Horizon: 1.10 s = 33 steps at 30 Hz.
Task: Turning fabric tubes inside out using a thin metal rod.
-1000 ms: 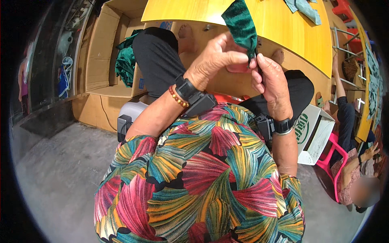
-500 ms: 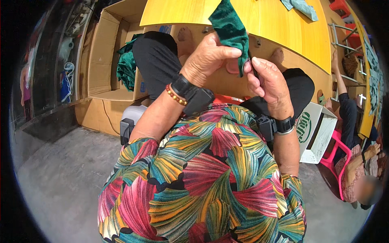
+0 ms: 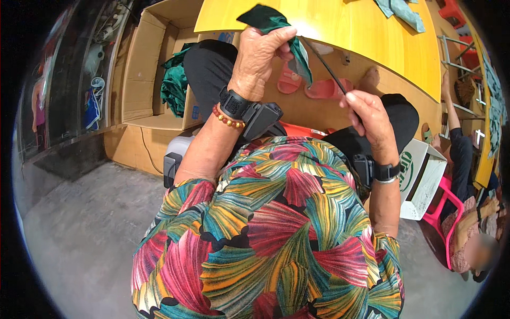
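My left hand point(image 3: 254, 59) is closed on a dark green velvet fabric piece point(image 3: 264, 18). One part of the piece folds over above the fingers, and a narrow tail point(image 3: 300, 59) hangs down beyond the thumb. My right hand point(image 3: 372, 118) pinches the lower end of a thin dark rod point(image 3: 325, 65) between thumb and fingers. The rod slants up and left, its far end close to the fabric; whether it touches cannot be made out. Both hands are in the air at the near edge of the yellow table point(image 3: 345, 21).
On the left, a cardboard box point(image 3: 139, 80) holds crumpled green fabric point(image 3: 174, 85). Pale teal cloth point(image 3: 404, 15) lies on the table. Beneath it are pink slippers point(image 3: 328, 88). A white box point(image 3: 425, 183) and a pink chair point(image 3: 449, 198) stand right, beside another person point(image 3: 462, 159).
My left hand has moved left and up with the fabric, which now flops over. My right hand has drawn away down and right, and the rod's length now shows between the hands.
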Tool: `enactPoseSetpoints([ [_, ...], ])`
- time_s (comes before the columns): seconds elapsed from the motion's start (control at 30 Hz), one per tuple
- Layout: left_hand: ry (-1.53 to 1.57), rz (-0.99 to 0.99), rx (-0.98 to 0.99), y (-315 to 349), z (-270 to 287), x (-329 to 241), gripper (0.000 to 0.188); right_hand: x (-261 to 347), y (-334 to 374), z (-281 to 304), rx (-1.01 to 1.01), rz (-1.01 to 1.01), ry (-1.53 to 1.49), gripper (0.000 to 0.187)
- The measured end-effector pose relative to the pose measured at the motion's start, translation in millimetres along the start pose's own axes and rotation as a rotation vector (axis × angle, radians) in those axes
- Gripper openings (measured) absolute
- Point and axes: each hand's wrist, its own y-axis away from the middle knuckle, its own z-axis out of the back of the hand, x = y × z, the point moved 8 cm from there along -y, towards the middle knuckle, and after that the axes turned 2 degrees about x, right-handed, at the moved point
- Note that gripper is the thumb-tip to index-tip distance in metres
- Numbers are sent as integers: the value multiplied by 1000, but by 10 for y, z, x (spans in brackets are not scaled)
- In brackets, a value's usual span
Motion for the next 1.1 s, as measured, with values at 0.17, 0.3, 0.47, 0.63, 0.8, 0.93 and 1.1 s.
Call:
enactPoseSetpoints([
  [0.17,-3,48,-85,17,94,81,19,30,120,152,-98,56,0,21],
  [0.3,174,261,-60,64,-50,374,15,406,33,79,-373,490,200,24],
  [0.47,404,463,36,161,-328,612,14,640,-68,-150,-415,659,575,27],
  [0.63,284,332,214,104,-338,498,21,326,-236,-49,-200,393,-153,21],
  [0.8,517,300,350,141,-559,427,26,240,-305,-180,76,129,-630,24],
  [0.93,599,316,313,62,-569,589,29,198,-289,-277,156,49,-737,24],
  [1.1,519,310,234,17,-474,511,16,253,-243,-236,-4,86,-558,20],
])
